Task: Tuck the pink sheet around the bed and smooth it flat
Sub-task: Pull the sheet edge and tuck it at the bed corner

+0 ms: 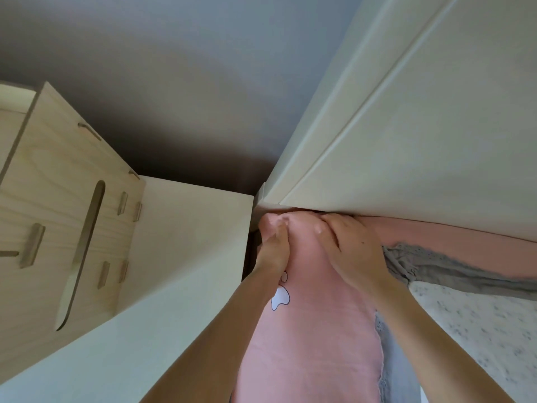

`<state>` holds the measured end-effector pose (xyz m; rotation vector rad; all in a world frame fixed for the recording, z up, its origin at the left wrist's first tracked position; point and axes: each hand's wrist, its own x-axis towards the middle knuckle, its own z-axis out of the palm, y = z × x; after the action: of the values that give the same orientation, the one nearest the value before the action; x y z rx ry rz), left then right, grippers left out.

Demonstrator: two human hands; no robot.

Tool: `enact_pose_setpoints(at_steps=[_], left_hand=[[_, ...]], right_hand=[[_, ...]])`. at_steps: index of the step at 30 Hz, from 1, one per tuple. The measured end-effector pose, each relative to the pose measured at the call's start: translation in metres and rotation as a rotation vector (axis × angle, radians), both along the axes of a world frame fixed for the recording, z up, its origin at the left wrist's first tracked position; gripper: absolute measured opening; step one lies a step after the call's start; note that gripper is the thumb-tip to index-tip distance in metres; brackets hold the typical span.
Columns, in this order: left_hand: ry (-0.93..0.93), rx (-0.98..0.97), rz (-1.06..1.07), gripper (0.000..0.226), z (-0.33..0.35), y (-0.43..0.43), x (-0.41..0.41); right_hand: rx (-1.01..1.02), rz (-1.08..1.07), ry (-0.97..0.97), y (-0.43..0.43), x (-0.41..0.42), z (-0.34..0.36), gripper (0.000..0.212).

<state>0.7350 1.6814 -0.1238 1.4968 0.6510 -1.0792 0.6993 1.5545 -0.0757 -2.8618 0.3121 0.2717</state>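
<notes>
Well, farthest left of the white panel point(436, 126) stands a slotted wooden box point(58, 199) on a white cabinet top point(180, 242), close beside the corner I am working. My left hand point(273, 251) pinches a bunch of the pink sheet point(313, 330) just below the panel's lower left end. My right hand point(353, 251) lies over the sheet beside it, fingers point(343, 231) together and pressing toward the gap under the panel; their tips are hidden. I judge that gap narrow: the bunch could jam, or spring out if I release too soon, leaving a ridge. Right of that hand, below the panel, a grey lace-edged cloth point(436, 269) and a speckled cover point(479, 330) could get dragged in with the tuck.
</notes>
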Motion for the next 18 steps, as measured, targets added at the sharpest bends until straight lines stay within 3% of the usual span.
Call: enact_pose_setpoints(at_steps=[7,11,18], left_hand=[[0.118,-0.216,0.151,0.068,-0.006,0.002,0.006],[0.135,-0.295,0.160,0.072,-0.002,0.000,0.009],[0.229,-0.628,0.184,0.079,0.035,-0.009,-0.015]], right_hand=[[-0.023,0.046,0.023,-0.003,-0.008,-0.007,0.061],[0.038,0.032,-0.052,0.000,-0.011,0.010,0.053],[0.130,0.073,-0.241,-0.011,-0.034,0.074,0.044]])
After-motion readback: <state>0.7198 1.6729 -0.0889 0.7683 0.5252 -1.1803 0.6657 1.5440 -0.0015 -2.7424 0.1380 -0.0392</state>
